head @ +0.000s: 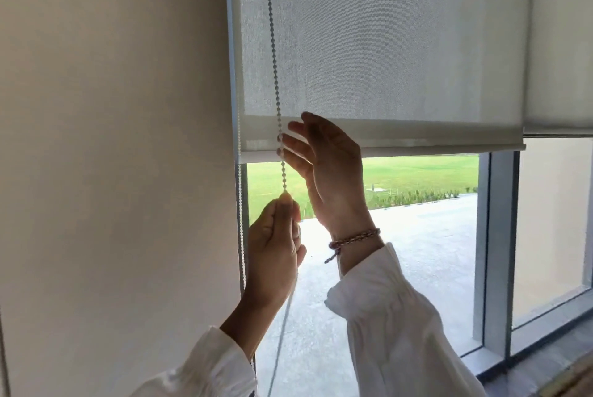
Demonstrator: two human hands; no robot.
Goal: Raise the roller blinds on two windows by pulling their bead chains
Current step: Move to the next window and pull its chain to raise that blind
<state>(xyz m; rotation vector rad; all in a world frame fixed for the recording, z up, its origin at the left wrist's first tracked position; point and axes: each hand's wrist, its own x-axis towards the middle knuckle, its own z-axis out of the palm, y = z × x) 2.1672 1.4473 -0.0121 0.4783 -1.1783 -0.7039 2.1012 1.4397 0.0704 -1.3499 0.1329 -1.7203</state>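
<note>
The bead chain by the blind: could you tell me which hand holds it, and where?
The left hand pinches the bead chain just below the blind's bottom bar. The right hand is open, fingertips beside the chain, no grip.

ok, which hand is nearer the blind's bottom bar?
Right. The right hand is open with its fingers overlapping the bottom bar; the left hand is below it, closed on the bead chain.

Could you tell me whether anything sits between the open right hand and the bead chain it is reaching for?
Nothing visible does. The right hand is open with its fingertips right beside the bead chain, in front of the blind's bottom rail. The left hand grips the same chain lower down, clear of that spot.
</note>
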